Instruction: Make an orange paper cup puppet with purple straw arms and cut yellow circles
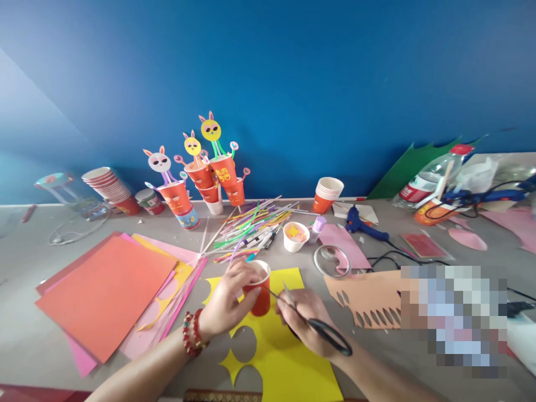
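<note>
My left hand [228, 298], with a red bead bracelet at the wrist, is wrapped round a red paper cup [260, 298] that it holds upright over a yellow paper sheet [288, 357] with round shapes cut out of it. My right hand [307, 324] grips black-handled scissors [312, 322]; their blades point left and touch the cup's side near its rim. Both hands are close together at the table's front middle.
Orange and pink paper sheets [104, 290] lie at the left. Behind are bunny cup figures [196, 178], cup stacks [109, 187] [327, 194], a pile of coloured straws [251, 226], a white cup [295, 237], a blue glue gun [362, 224], a tape roll [333, 261] and cut tan paper [368, 296].
</note>
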Available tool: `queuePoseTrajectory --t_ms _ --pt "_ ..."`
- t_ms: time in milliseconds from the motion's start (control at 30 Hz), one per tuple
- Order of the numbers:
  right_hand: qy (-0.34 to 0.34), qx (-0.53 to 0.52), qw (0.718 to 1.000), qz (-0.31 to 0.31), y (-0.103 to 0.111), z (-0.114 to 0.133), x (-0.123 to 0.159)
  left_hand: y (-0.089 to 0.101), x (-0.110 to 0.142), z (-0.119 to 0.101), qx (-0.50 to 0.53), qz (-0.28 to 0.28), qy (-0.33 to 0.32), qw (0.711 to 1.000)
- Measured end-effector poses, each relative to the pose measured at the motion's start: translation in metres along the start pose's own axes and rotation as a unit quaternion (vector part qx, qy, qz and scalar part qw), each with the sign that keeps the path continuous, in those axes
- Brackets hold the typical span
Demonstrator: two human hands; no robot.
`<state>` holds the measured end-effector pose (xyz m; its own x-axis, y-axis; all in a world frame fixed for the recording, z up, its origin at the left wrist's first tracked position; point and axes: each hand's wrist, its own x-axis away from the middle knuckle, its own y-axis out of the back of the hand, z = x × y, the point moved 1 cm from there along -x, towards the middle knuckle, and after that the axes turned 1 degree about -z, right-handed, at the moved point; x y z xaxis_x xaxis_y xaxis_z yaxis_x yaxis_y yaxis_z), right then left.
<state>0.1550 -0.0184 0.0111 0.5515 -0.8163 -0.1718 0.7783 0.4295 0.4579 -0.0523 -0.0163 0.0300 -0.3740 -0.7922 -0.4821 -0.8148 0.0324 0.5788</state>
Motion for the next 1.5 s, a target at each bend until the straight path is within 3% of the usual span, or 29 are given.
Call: queuePoseTrajectory --t_ms 67,133,233,333,500,700,833,1000,1200,1500 --pt "0.071 0.105 0.992 -0.008 0.003 0.000 0.000 0.000 0.000 0.002 0.066 0.022 0.048 0.996" --pt "0.084 0.130 0.988 -0.008 0.003 -0.001 0.000 -0.001 0.001 0.002 0.067 0.022 0.049 0.996" --pt "0.019 0.029 0.999 0.001 0.001 -0.001 0.000 -0.003 0.002 -0.002 -0.054 -0.008 -0.026 0.998" --pt "-0.082 -0.126 0.989 -0.001 -0.002 -0.002 0.002 -0.005 0.001 -0.005 -0.165 -0.018 -0.077 0.983" --pt "-0.146 -0.194 0.970 0.000 -0.004 -0.001 0.003 -0.003 -0.002 -0.009 -0.196 -0.033 -0.089 0.976" --pt "-0.101 -0.183 0.978 -0.006 -0.004 -0.001 0.002 -0.006 0.003 -0.003 -0.116 -0.058 -0.052 0.990" --pt "-0.063 -0.112 0.991 -0.019 -0.004 -0.001 0.003 -0.008 0.004 0.000 -0.090 -0.056 -0.016 0.994" --pt "-0.054 -0.091 0.994 -0.030 -0.004 0.001 0.003 -0.008 0.002 -0.006 -0.120 -0.074 -0.050 0.989" --pt "-0.178 -0.267 0.947 -0.023 -0.011 -0.001 0.004 -0.010 0.001 -0.012 -0.149 -0.103 -0.078 0.980" --pt "-0.195 -0.380 0.902 -0.057 -0.022 -0.008 0.002 -0.013 0.004 -0.010 -0.163 -0.118 -0.099 0.975"
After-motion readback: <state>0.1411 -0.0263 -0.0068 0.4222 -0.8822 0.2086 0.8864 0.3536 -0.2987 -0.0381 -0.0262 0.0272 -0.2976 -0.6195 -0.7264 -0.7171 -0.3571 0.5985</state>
